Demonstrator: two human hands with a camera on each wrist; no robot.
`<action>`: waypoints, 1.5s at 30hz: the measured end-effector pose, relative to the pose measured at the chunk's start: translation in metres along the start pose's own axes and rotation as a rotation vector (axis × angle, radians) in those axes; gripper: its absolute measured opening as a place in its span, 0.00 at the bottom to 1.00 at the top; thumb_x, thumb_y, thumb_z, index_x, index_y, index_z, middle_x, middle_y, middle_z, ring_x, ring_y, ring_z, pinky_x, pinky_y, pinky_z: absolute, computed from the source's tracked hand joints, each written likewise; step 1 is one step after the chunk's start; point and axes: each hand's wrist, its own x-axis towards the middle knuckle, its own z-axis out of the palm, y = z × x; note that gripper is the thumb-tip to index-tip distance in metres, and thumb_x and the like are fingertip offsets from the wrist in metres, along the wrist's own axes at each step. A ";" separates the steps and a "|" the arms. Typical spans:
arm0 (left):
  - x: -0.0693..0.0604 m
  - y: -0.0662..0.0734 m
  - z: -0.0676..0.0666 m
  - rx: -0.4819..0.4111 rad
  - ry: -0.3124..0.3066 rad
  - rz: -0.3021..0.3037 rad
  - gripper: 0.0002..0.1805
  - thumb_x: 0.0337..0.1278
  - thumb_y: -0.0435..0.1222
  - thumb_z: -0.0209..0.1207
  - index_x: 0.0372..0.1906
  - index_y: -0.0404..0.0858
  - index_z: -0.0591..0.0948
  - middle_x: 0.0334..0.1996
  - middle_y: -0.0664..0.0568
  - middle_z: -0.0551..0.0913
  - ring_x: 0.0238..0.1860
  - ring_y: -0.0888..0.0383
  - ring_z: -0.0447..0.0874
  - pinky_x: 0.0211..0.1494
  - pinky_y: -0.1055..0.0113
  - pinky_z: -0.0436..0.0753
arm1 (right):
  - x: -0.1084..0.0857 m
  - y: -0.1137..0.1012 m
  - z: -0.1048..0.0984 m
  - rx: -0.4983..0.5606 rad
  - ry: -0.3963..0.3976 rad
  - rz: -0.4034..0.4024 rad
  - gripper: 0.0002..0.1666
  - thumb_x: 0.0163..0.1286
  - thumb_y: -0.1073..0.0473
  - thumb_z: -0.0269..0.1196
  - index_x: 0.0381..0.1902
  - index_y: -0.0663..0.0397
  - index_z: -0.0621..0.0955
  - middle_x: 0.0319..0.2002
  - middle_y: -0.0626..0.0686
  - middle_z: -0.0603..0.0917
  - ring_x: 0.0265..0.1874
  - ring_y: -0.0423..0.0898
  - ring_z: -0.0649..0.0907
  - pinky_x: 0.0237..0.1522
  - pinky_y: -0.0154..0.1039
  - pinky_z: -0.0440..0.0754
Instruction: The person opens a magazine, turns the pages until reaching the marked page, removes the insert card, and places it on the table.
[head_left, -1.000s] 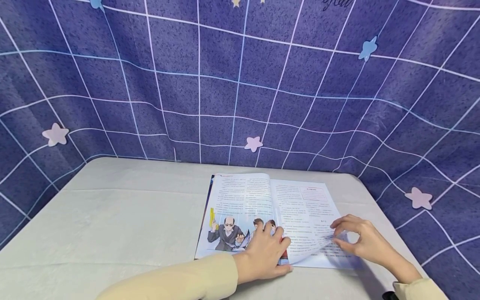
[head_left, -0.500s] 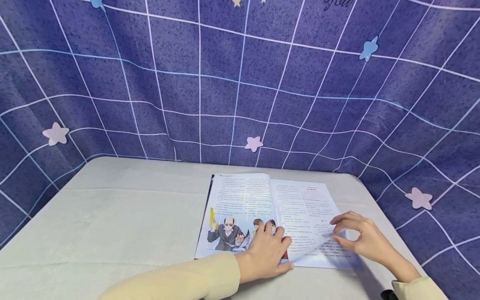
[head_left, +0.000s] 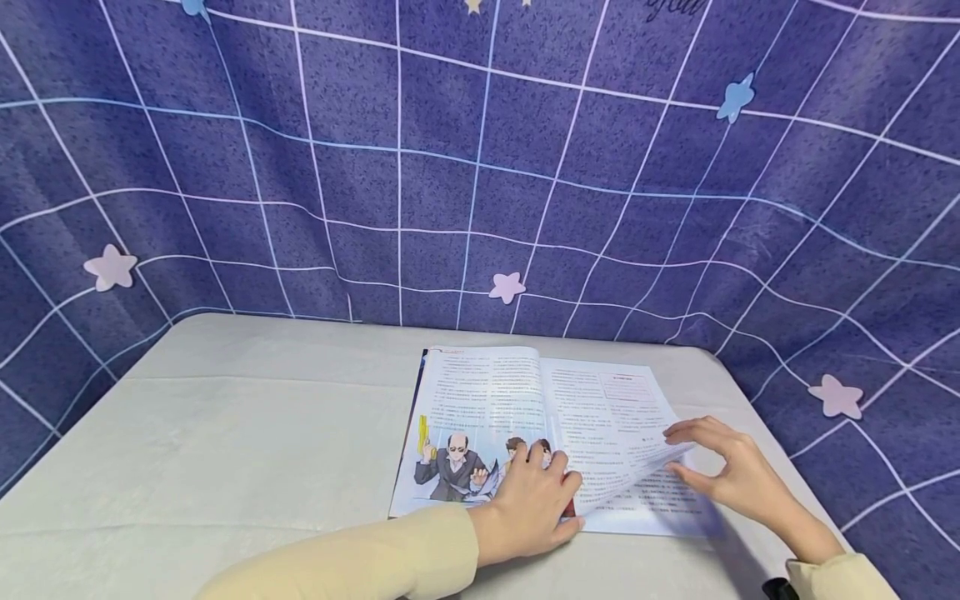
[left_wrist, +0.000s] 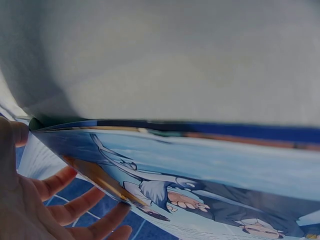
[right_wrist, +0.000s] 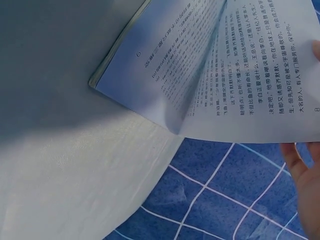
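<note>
An open magazine (head_left: 480, 392) lies on the table, text on both sides and a cartoon at the lower left. My left hand (head_left: 531, 504) rests across its fold near the bottom, fingers spread, with the thumb by the lower edge. Those fingers also show in the left wrist view, against the illustrated page (left_wrist: 165, 185). At the right side my right hand (head_left: 738, 479) pinches the outer edge of a page (head_left: 622, 471) between thumb and fingers. That page (right_wrist: 265, 75) curves up off the sheet beneath (right_wrist: 145, 90), as the right wrist view shows.
A pale cloth covers the table (head_left: 240, 442), which stretches out to the left of the magazine. Behind it and along the sides hangs a blue-purple curtain (head_left: 435, 200) with grid lines and stars. The table's right edge runs close to my right hand.
The right hand has shifted slightly, and the page it pinches is raised higher, baring more of the sheet below. My left hand stays about where it was.
</note>
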 end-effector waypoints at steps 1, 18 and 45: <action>0.000 0.000 0.000 -0.001 0.002 -0.001 0.25 0.56 0.64 0.38 0.44 0.52 0.70 0.41 0.54 0.74 0.42 0.52 0.73 0.43 0.56 0.69 | 0.000 0.000 -0.001 -0.007 -0.005 0.018 0.26 0.34 0.67 0.73 0.36 0.48 0.82 0.36 0.47 0.83 0.41 0.34 0.78 0.51 0.18 0.65; -0.001 -0.001 0.001 -0.014 0.019 -0.017 0.26 0.54 0.65 0.40 0.47 0.52 0.70 0.41 0.55 0.73 0.41 0.53 0.74 0.43 0.56 0.70 | 0.003 0.002 -0.004 0.001 0.102 0.009 0.39 0.29 0.71 0.73 0.47 0.63 0.78 0.41 0.55 0.81 0.44 0.34 0.75 0.50 0.20 0.65; -0.004 -0.004 0.001 -0.068 0.059 -0.039 0.42 0.54 0.63 0.44 0.69 0.46 0.53 0.58 0.49 0.70 0.52 0.51 0.74 0.51 0.57 0.71 | -0.009 0.006 0.002 -0.050 0.004 0.065 0.38 0.33 0.68 0.73 0.49 0.60 0.76 0.43 0.53 0.80 0.45 0.34 0.74 0.48 0.20 0.65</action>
